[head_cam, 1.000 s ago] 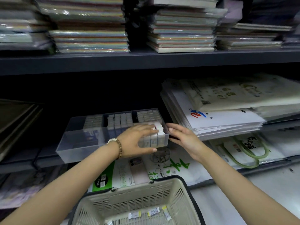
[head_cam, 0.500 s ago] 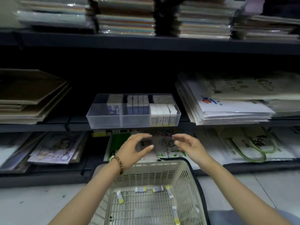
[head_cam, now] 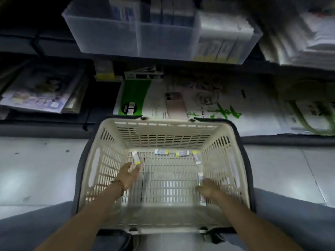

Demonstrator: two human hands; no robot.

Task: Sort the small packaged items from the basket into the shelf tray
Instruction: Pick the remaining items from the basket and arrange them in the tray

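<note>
A cream plastic basket (head_cam: 163, 122) sits between my knees, and several small white packages with yellow ends lie on its floor. Both hands are down inside it. My left hand (head_cam: 129, 174), with a bead bracelet on the wrist, has its fingers spread and reaches the near end of one package (head_cam: 136, 157). My right hand (head_cam: 208, 189) is blurred and lies over another package (head_cam: 200, 178) by the right wall; its grip cannot be made out. Two more packages (head_cam: 161, 151) (head_cam: 182, 153) lie at the far wall. Above, the clear shelf tray (head_cam: 108, 37) holds rows of small boxes.
A pink phone (head_cam: 176, 105) lies on flat printed packs on the low shelf behind the basket. Magazines (head_cam: 39, 95) are stacked at the left and white paper bags (head_cam: 299, 33) at the right. Grey floor tiles (head_cam: 36, 169) flank the basket.
Both hands left the shelf tray and dropped into the basket. My view tilted down from the shelves to the basket floor.
</note>
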